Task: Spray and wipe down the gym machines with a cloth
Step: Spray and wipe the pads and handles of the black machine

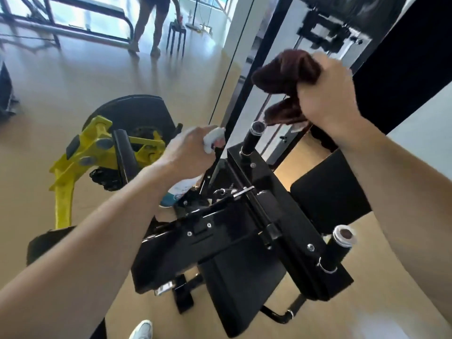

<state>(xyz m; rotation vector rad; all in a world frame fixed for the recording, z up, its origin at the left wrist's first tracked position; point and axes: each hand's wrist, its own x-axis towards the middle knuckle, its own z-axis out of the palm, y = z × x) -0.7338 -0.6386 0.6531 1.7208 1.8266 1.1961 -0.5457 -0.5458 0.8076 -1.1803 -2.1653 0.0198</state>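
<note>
A black gym machine (244, 231) with glossy plates and two black round handles fills the lower centre. My left hand (188, 152) grips a white spray bottle (181, 189) by its trigger head, held above the machine's left side; its body with a teal label shows under my hand. My right hand (327, 94) is raised over the far handle (252, 138) and clutches a bunched dark brown cloth (286, 72). The cloth hangs in the air, apart from the machine.
A yellow machine arm with a black weight plate (80, 155) stands to the left on the tan floor. A black upright frame and cable (244, 77) rise behind. Another person's legs (151, 23) and a small black stool (176, 35) are far back. A black pad (327, 192) sits right.
</note>
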